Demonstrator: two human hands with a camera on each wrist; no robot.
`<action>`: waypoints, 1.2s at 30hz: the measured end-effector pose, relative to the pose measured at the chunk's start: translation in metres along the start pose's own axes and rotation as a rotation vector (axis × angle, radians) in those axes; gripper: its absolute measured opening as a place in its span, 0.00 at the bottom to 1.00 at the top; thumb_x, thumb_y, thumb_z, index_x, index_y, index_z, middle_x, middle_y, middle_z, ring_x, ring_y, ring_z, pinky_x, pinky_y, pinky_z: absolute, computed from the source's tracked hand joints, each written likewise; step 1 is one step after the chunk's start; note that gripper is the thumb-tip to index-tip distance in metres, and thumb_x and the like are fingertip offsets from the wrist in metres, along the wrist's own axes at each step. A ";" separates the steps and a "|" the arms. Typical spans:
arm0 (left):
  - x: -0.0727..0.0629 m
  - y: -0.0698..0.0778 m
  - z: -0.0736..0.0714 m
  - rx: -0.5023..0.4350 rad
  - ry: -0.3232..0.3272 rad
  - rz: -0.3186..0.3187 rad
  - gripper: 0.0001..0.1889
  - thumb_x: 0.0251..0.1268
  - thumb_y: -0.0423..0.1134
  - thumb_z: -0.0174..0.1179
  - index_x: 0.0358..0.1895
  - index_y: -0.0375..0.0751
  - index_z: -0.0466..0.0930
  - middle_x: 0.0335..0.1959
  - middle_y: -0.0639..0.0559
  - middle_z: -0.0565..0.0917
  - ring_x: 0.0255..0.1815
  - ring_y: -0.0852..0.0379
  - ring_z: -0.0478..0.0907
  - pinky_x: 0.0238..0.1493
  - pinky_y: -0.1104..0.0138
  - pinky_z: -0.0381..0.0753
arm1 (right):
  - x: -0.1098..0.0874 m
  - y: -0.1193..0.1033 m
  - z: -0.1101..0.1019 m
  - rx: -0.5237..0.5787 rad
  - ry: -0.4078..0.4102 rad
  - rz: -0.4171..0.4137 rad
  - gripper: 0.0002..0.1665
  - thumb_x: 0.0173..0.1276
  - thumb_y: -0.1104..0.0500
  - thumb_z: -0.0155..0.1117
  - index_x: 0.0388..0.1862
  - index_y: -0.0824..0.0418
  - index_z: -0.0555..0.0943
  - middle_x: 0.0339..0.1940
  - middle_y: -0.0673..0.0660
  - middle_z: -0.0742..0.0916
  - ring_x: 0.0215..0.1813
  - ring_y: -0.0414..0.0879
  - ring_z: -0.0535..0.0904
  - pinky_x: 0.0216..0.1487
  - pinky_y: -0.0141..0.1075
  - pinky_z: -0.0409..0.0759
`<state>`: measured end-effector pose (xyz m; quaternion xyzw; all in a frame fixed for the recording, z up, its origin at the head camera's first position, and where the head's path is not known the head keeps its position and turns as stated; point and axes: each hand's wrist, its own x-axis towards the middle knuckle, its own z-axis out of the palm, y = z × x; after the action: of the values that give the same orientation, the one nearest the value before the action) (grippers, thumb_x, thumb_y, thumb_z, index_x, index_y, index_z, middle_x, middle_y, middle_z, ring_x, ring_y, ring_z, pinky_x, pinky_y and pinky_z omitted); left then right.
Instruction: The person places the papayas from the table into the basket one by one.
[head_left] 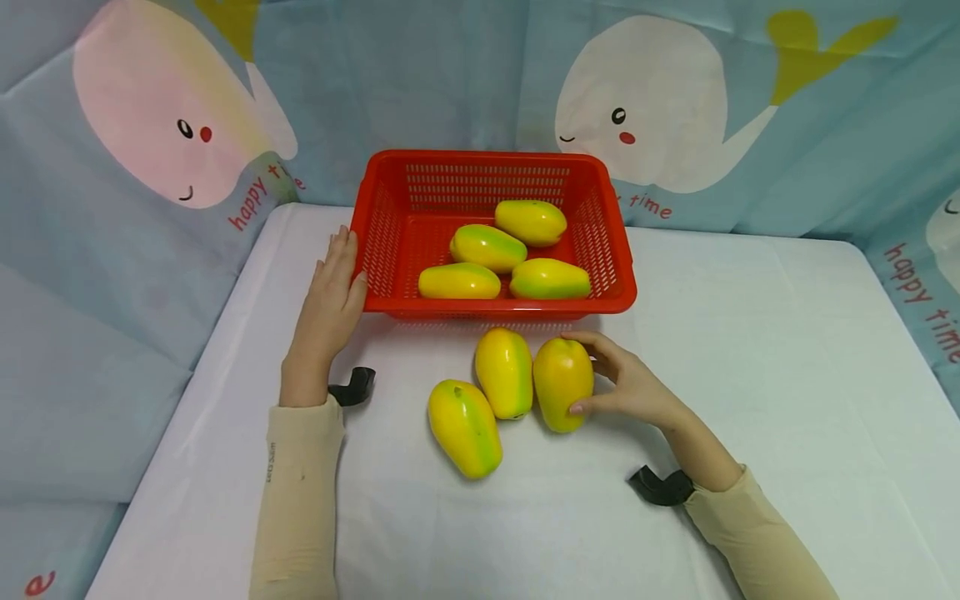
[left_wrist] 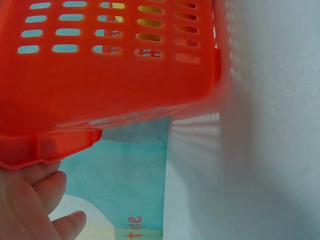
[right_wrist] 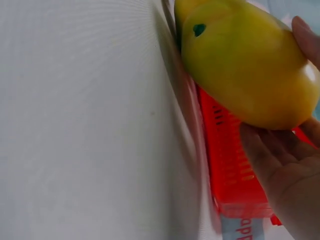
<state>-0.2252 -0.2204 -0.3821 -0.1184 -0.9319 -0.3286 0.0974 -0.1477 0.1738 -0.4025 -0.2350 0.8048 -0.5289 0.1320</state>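
Observation:
My right hand (head_left: 626, 383) grips a yellow mango (head_left: 562, 383), thumb on its near end and fingers at its far end. The right wrist view shows the same mango (right_wrist: 245, 65) large, its green stem spot facing the camera. Left of it on the table lie a second mango (head_left: 503, 372) and a third mango (head_left: 465, 428), both yellow with green. My left hand (head_left: 327, 296) rests with straight fingers along the left rim of a red plastic basket (head_left: 495, 306). Seen from the left wrist, its fingers (left_wrist: 50, 187) lie by the basket's rim.
Several mangoes, one of them a yellow-green mango (head_left: 531, 222) at the back, lie inside the basket. A white cloth (head_left: 750, 358) covers the table. Blue curtains (head_left: 450, 75) with whale prints hang behind and at the sides. Black wrist mounts (head_left: 660, 486) stick out from both sleeves.

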 end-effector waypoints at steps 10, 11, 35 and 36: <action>0.002 0.001 0.000 0.003 0.002 -0.003 0.30 0.73 0.41 0.39 0.74 0.36 0.46 0.76 0.46 0.46 0.76 0.51 0.40 0.72 0.51 0.40 | 0.001 -0.009 -0.004 0.006 0.011 -0.041 0.48 0.49 0.66 0.75 0.69 0.61 0.63 0.64 0.56 0.72 0.60 0.45 0.70 0.61 0.32 0.69; 0.002 0.001 0.000 0.004 0.002 -0.004 0.30 0.72 0.41 0.39 0.74 0.36 0.46 0.76 0.46 0.46 0.76 0.51 0.40 0.72 0.51 0.39 | 0.002 -0.011 -0.005 0.011 0.012 -0.045 0.48 0.49 0.66 0.75 0.69 0.60 0.64 0.64 0.56 0.72 0.60 0.45 0.70 0.61 0.32 0.69; 0.001 0.000 0.001 0.008 0.007 -0.025 0.31 0.72 0.40 0.41 0.75 0.38 0.46 0.76 0.48 0.46 0.76 0.52 0.40 0.72 0.50 0.40 | 0.008 -0.038 -0.015 -0.008 0.025 -0.106 0.49 0.48 0.69 0.75 0.69 0.63 0.63 0.66 0.56 0.71 0.62 0.43 0.70 0.62 0.30 0.68; 0.001 0.000 0.001 0.008 0.006 -0.026 0.31 0.72 0.41 0.41 0.75 0.39 0.46 0.76 0.48 0.46 0.76 0.52 0.40 0.72 0.51 0.40 | 0.008 -0.039 -0.016 -0.008 0.025 -0.109 0.49 0.48 0.69 0.75 0.69 0.63 0.63 0.65 0.56 0.71 0.62 0.43 0.70 0.62 0.30 0.68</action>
<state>-0.2259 -0.2197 -0.3823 -0.1051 -0.9344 -0.3264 0.0964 -0.1526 0.1690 -0.3599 -0.2720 0.7945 -0.5351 0.0920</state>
